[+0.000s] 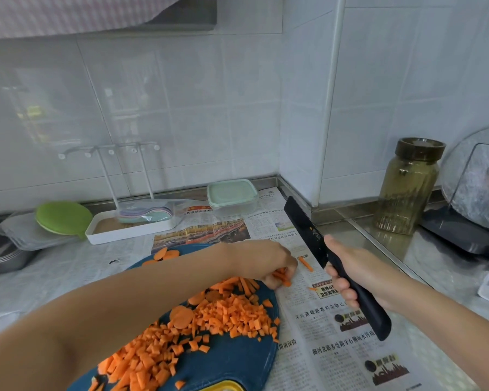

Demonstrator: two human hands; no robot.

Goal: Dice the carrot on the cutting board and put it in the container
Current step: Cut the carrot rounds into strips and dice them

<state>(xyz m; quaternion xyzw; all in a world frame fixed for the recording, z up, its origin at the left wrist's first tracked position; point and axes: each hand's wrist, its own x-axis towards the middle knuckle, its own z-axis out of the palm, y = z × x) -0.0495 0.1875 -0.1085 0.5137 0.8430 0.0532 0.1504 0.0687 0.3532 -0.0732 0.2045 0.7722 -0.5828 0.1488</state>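
Observation:
A dark blue cutting board (232, 359) carries a wide heap of diced carrot (209, 325), some carrot slices (182, 317) and strips (246, 285). My left hand (268, 259) reaches across the board and pinches a few carrot strips (281, 276) at its right edge. My right hand (359, 273) grips the handle of a black knife (308, 230), its blade raised and pointing toward the back wall. A loose carrot strip (306, 263) lies on the newspaper. A clear container (232, 197) with a pale green lid stands at the back.
Newspaper (322, 334) covers the counter. A white tray (130, 225) with a rack, a green lid (64, 218) and stacked trays (6, 249) sit at the back left. A glass jar (407, 187) and a domed appliance (474, 187) stand on the right.

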